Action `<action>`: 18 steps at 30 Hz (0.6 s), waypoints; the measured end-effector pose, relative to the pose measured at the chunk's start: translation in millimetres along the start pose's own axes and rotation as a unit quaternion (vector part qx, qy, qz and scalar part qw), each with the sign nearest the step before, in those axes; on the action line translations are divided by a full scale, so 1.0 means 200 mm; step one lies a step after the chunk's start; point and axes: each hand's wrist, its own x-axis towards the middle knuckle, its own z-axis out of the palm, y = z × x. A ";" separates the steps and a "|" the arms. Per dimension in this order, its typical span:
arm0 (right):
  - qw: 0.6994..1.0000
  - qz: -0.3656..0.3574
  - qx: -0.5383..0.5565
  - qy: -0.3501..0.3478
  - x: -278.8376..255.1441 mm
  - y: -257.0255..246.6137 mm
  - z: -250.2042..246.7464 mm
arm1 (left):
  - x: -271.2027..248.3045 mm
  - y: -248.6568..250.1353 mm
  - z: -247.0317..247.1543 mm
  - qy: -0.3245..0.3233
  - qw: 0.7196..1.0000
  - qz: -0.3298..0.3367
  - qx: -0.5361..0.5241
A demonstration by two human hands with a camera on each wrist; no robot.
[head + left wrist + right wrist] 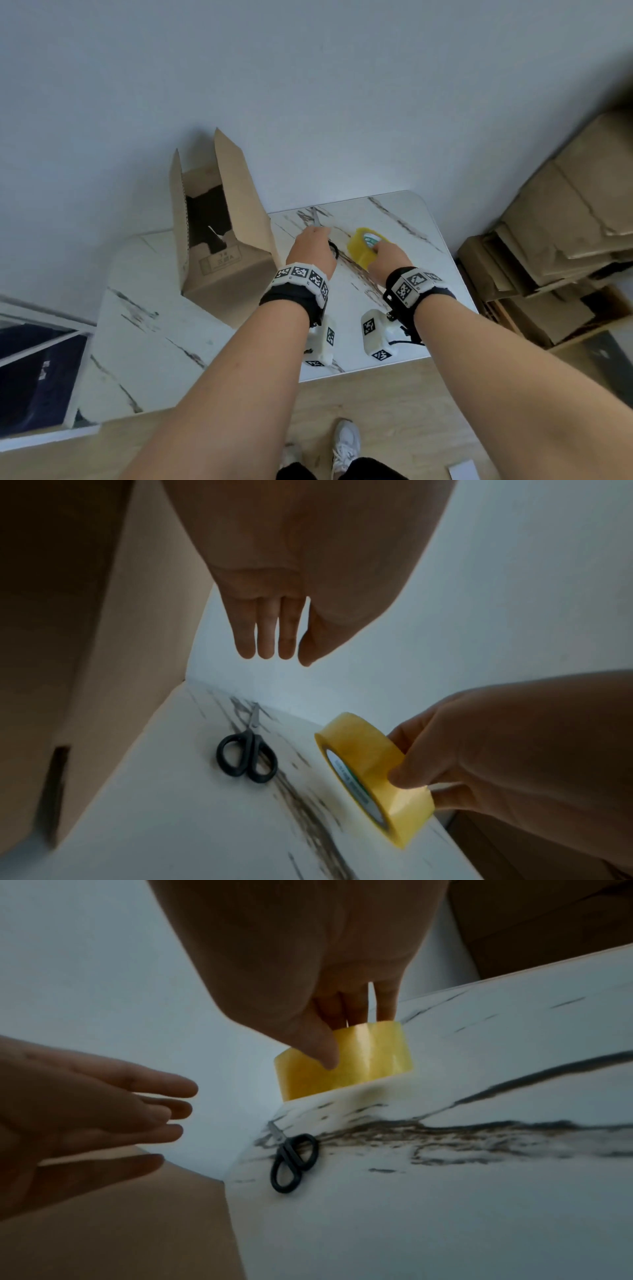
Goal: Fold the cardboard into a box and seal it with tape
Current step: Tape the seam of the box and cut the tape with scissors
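My right hand [387, 258] grips the yellow tape roll [363, 247], thumb on its outer band and fingers across the far side, as the right wrist view shows. The roll stands on edge, tilted, at the table [157, 342] surface right of centre; whether its lower edge touches the table I cannot tell for certain.

My left hand [311, 251] holds nothing. Fingers straight and close together, relaxed, hovering above the black-handled scissors [247, 756] without contact (left wrist view shows clear air between fingertips and handles). The scissors lie flat on the table, blades shut and pointing to the far edge, just left of the tape roll.

The cardboard box [219, 240] stands on the table left of both hands, folded up into shape, top flaps upright and open, dark interior visible. Print on the near inner panel is too small to read.

To the right of the table, flattened cardboard sheets [565, 222] are stacked on the floor. Both wrists carry black bands with marker tags.
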 end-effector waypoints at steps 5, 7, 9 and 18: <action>0.994 -0.014 0.091 0.052 -0.22 -0.05 -0.08 | -0.11 0.06 -0.09 0.005 0.999 0.029 -0.023; 0.990 -0.008 0.125 0.068 -0.29 -0.09 -0.10 | -0.16 0.06 -0.13 0.004 0.999 0.033 -0.038; 0.984 -0.002 0.162 0.079 -0.37 -0.12 -0.12 | -0.22 0.06 -0.16 -0.001 0.998 0.036 -0.057; 0.944 0.017 0.321 0.079 -0.67 -0.20 -0.15 | -0.39 0.04 -0.26 -0.012 0.979 0.043 -0.201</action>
